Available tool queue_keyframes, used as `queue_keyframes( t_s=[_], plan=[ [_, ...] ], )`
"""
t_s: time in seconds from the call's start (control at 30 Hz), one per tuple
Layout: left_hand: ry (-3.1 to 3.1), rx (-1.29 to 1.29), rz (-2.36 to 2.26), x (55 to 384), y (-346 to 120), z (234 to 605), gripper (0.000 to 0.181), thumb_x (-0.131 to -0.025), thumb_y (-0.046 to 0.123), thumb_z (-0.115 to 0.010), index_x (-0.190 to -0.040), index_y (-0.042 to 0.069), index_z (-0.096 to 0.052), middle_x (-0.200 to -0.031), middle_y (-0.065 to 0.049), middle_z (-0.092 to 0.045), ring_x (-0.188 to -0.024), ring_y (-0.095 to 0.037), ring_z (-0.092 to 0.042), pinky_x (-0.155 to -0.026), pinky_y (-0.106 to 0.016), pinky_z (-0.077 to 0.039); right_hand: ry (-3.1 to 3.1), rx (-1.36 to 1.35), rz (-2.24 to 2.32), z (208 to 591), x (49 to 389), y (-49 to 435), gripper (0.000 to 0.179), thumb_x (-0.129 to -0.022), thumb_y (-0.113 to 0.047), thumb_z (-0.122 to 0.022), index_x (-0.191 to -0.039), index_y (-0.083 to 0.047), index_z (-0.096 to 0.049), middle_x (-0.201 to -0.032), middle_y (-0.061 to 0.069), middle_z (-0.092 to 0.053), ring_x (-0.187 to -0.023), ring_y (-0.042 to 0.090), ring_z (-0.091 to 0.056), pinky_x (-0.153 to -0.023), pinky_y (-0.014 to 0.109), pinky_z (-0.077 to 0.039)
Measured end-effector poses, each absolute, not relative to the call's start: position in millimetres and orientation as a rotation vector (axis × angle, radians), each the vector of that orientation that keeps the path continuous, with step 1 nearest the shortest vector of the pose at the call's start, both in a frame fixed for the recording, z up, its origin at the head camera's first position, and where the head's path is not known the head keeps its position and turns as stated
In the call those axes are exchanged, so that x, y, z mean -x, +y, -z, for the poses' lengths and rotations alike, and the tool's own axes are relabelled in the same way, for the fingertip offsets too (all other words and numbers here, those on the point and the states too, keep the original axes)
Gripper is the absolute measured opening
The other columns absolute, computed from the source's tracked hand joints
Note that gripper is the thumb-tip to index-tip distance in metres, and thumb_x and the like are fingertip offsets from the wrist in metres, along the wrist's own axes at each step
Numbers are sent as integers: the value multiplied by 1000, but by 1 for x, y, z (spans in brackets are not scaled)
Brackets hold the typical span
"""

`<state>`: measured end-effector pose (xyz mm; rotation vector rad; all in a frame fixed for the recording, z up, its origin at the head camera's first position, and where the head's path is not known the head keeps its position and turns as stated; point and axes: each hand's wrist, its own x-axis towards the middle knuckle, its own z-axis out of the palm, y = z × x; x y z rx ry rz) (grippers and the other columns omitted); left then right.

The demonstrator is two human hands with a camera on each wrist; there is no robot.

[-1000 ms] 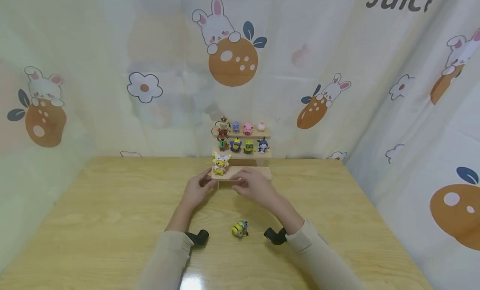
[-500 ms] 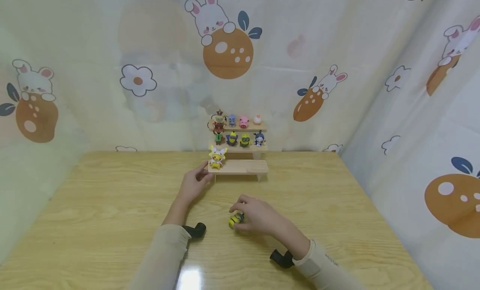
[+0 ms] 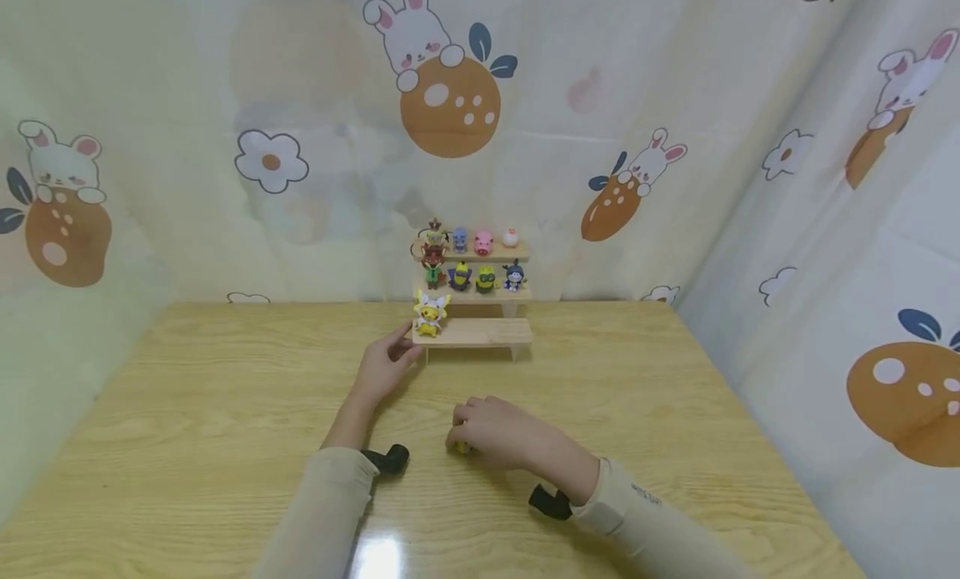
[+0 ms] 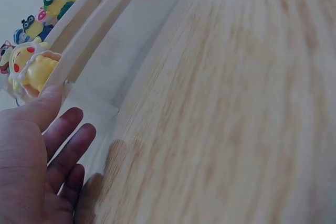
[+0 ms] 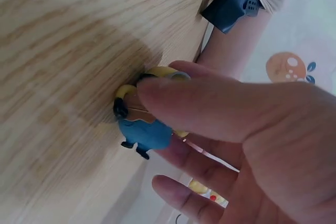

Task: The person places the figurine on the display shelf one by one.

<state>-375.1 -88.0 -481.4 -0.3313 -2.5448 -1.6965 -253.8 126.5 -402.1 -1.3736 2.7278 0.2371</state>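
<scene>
In the right wrist view, a yellow toy minion figurine [image 5: 144, 134] with blue trousers and black hands and feet lies close to the tabletop. My right hand [image 3: 495, 433] pinches it between thumb and fingers, covering most of it in the head view. My left hand [image 3: 384, 371] is at the left end of a wooden three-tier display stand [image 3: 480, 332], holding the lowest tier's end with thumb and finger. A yellow figurine in a white hooded outfit [image 3: 430, 314] stands on that tier, close to the left thumb [image 4: 44, 106].
The middle tier bears several figurines, among them a fox figurine [image 3: 432, 268] and a dark-haired figurine [image 3: 513, 277]. On the top tier stand more, including a pink pig figurine [image 3: 483, 243]. Behind the wooden table [image 3: 225, 396] hangs a printed curtain [image 3: 330, 229].
My right hand has come back from the stand's lowest tier to the minion figurine and taken hold of it. The left hand stays at the stand's end. The head view has shifted slightly.
</scene>
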Motion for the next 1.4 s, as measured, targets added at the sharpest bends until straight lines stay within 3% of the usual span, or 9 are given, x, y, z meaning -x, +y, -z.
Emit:
queue_keyframes(
  t_s=[0.23,0.5,0.83,1.03,1.4],
  plan=[
    [-2540,340,1697,373,-89,483,56,-91,33,-64,-142,19,-46,-113,-10,-67,-103,-24,-63,-92,-39,-52,2751,1290,-199,400,256,122,25,-84,-14,-72,-107,-23,-68,-99,-6,-63,-88,9,-59,-76,23,-52],
    [-2540,319,1694,372,-88,483,55,-91,32,-65,-141,17,-47,-113,-11,-67,-102,-24,-63,-92,-39,-52,2734,1036,355,407,280,134,29,-84,-21,-73,-110,-15,-63,-102,-4,-63,-86,5,-58,-76,20,-51],
    [-2539,323,1669,371,-90,482,55,-91,31,-64,-141,17,-47,-113,-12,-67,-102,-25,-63,-91,-39,-53,2987,672,1042,395,330,137,34,-81,-18,-77,-110,-7,-63,-104,7,-68,-87,16,-66,-76,24,-56],
    [-2520,334,1694,371,-90,482,54,-91,29,-64,-141,15,-47,-112,-12,-68,-100,-24,-64,-91,-39,-53,3130,541,1025,388,357,129,37,-81,-19,-76,-114,-7,-64,-107,8,-68,-88,17,-65,-77,26,-57],
    [-2519,363,1686,373,-90,482,56,-91,33,-64,-141,16,-47,-112,-11,-68,-101,-24,-64,-91,-39,-52,3201,444,979,394,379,120,38,-81,-20,-76,-114,-9,-63,-98,5,-64,-86,15,-61,-75,26,-55]
  ],
)
